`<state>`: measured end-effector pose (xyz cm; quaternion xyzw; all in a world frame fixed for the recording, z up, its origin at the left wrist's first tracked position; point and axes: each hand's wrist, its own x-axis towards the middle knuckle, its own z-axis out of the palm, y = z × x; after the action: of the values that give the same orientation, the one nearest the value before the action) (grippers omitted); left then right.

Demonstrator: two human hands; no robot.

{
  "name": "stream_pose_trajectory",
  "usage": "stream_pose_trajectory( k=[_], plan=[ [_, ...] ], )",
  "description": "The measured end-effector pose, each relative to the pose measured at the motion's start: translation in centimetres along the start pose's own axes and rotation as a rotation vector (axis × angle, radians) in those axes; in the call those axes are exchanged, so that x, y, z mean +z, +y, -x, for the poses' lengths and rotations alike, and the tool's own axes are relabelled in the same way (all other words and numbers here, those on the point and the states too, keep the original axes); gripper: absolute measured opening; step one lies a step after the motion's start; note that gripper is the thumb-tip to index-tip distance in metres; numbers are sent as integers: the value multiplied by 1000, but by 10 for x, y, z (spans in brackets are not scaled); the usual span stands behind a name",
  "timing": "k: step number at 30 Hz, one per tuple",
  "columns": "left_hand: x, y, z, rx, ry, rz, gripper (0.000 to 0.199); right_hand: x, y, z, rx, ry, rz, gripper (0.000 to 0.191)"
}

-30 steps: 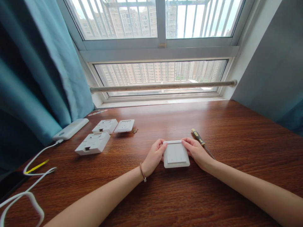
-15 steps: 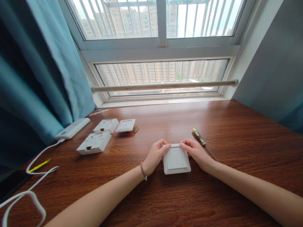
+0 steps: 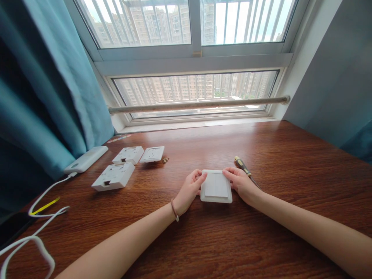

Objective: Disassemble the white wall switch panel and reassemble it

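Note:
Between my two hands is a white wall switch (image 3: 216, 186), a square plate with a raised rectangular panel facing up. My left hand (image 3: 192, 190) grips its left edge, thumb on top near the far corner. On the opposite edge my right hand (image 3: 240, 182) pinches it the same way. The fingers beneath the plate are mostly hidden. Just beyond my right hand lies a screwdriver (image 3: 241, 164) with a dark and yellow handle, its shaft partly behind my wrist.
To the left are two white mounting boxes (image 3: 128, 155), a white socket plate (image 3: 152, 154) and several small screws (image 3: 165, 159). Further left lie a white power bank (image 3: 86, 159), a white cable (image 3: 52, 188) and a yellow strip (image 3: 46, 205). A blue curtain (image 3: 58, 97) hangs beside the window.
Both hands have tilted the wall switch and moved it slightly up in view. My thumbs have shifted from its far edge toward the sides. The view has shifted a little.

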<state>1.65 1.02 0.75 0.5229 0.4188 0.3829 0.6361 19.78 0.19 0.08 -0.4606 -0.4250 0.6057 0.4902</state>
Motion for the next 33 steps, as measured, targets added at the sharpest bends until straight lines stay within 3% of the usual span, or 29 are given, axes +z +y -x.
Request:
stream_pose_trajectory(
  k=[5, 12, 24, 33],
  plan=[
    [-2, 0, 0, -34, -105, 64, 34, -2, -3, -2, -24, 50, -164, 27],
    [-1, -1, 0, 15, -28, 268, 30, 2, -2, 1, -37, -34, -123, 28],
    [1, -1, -1, 70, 5, 359, 26, 3, 2, 2, -32, -116, -96, 28],
    [1, 0, -1, 67, -10, 381, 24, 3, 3, 2, -52, -98, -134, 28]
  ],
)
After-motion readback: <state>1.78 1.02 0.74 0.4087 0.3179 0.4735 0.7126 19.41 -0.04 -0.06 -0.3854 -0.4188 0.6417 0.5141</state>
